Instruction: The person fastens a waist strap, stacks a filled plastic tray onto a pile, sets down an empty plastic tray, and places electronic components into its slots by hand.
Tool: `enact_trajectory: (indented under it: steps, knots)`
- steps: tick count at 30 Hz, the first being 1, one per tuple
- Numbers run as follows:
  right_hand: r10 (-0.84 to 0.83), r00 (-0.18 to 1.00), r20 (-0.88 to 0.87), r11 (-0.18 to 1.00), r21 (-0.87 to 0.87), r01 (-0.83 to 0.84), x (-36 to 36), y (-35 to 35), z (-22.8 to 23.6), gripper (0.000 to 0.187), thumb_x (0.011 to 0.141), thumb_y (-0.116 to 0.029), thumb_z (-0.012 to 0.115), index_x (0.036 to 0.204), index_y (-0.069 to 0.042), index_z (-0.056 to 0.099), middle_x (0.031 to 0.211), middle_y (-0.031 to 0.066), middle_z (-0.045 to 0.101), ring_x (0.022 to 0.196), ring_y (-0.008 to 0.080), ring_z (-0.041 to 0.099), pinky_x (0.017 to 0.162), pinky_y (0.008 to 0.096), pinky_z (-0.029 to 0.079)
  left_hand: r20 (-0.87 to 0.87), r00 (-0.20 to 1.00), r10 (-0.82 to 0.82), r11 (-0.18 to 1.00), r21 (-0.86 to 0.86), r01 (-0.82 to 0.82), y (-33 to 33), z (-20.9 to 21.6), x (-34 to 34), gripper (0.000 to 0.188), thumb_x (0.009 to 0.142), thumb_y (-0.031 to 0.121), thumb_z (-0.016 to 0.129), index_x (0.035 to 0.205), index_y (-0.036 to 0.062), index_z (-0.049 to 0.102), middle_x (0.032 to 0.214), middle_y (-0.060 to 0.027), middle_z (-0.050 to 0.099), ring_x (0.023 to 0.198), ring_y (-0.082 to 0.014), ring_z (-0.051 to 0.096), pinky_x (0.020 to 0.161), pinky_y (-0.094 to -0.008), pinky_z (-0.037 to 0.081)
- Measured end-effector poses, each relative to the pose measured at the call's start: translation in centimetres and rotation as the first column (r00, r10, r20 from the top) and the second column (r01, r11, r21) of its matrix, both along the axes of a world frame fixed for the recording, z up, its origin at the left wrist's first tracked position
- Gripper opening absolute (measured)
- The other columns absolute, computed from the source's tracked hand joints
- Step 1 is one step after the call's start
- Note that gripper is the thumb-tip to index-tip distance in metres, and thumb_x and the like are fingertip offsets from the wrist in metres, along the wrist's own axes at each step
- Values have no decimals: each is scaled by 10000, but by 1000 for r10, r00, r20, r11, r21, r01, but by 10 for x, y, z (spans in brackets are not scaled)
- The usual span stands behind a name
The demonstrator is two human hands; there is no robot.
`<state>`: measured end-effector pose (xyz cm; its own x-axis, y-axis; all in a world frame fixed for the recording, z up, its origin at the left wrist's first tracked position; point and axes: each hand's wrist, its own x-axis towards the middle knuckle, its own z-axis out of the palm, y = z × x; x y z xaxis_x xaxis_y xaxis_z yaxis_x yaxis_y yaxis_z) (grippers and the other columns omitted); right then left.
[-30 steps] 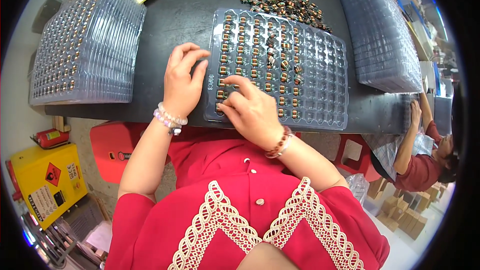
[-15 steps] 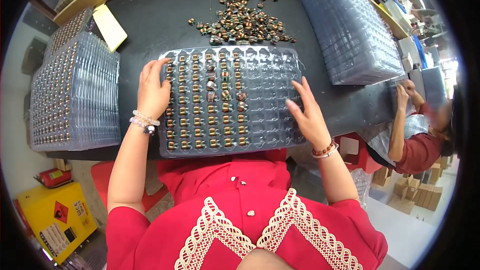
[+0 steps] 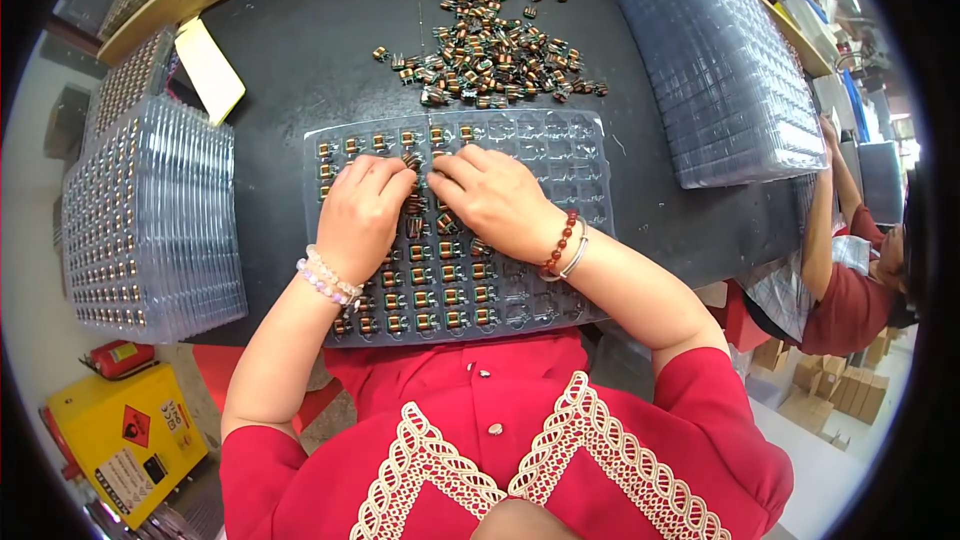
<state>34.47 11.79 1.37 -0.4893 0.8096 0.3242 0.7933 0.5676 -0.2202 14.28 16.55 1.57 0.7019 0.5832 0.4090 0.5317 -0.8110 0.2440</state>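
Note:
A clear plastic tray (image 3: 575, 285) with rows of pockets lies in front of me on the dark table. Small copper-wound coils (image 3: 452, 273) fill its left and middle columns, while the right columns hold none. Over the upper middle of the tray, my left hand (image 3: 366, 208) is closed, its fingertips pinched at a coil (image 3: 411, 162). My right hand (image 3: 492, 202) comes in beside it, fingers bent and pressed together at the neighbouring column; what they grip is hidden. Beyond the tray spreads a loose pile of coils (image 3: 505, 55).
Stacked filled trays (image 3: 190, 230) stand at the left, with a yellow card (image 3: 210, 70) behind them. A tall stack of clear trays (image 3: 720, 70) stands at the right. Farther right sits another person (image 3: 850, 280). A yellow cabinet (image 3: 125, 440) is at the lower left.
Both hands have left the tray's side edges and come together over its upper middle columns, fingers now bent onto the coils. The head view has shifted slightly.

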Motion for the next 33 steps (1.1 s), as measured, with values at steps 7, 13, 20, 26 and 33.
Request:
enact_trajectory:
  steps: [7, 13, 20, 26, 33]
  knots:
    - [-58, 942, -332, 995, 62, 84, 33, 2, 11, 248, 796, 16, 601, 1034, -44, 643, 1053, 108, 664, 921, 283, 658, 781, 341, 548, 27, 996, -82, 984, -155, 85, 16, 11, 10, 369, 772, -23, 591, 1117, 93, 646, 1033, -124, 561, 856, -267, 609, 745, -365, 520]
    - [-473, 725, -501, 881, -265, 392, 90, 6, 15, 154, 814, 6, 661, 967, -6, 673, 982, 97, 684, 876, 214, 676, 763, 305, 534, 289, 957, -23, 921, -366, 133, 38, 9, 61, 195, 856, 11, 621, 1043, 49, 659, 1007, -126, 567, 823, -245, 639, 714, -299, 509]
    - [-429, 813, -393, 894, -58, 444, 113, -4, 2, 128, 783, -18, 698, 909, -34, 690, 923, 70, 708, 866, 224, 666, 881, 351, 480, 342, 937, 77, 856, -504, 114, 35, 9, 101, 96, 810, 38, 680, 905, 45, 692, 895, -87, 646, 803, -243, 660, 707, -325, 526]
    - [-440, 755, -485, 887, -103, 451, 125, -10, -3, 138, 775, -29, 708, 911, -57, 712, 932, 45, 713, 909, 214, 624, 883, 344, 462, 236, 971, 29, 954, -297, 44, 40, 0, 106, 88, 757, 64, 730, 831, 53, 683, 862, -67, 655, 930, -245, 616, 813, -355, 491]
    - [-490, 707, -510, 869, -214, 447, 136, -14, -9, 139, 773, -34, 712, 908, -65, 724, 930, 29, 715, 937, 211, 595, 871, 317, 463, 213, 972, 102, 969, -241, -49, 39, -15, 109, 142, 695, 104, 774, 757, 46, 661, 1059, -75, 575, 1141, -317, 460, 955, -445, 398]
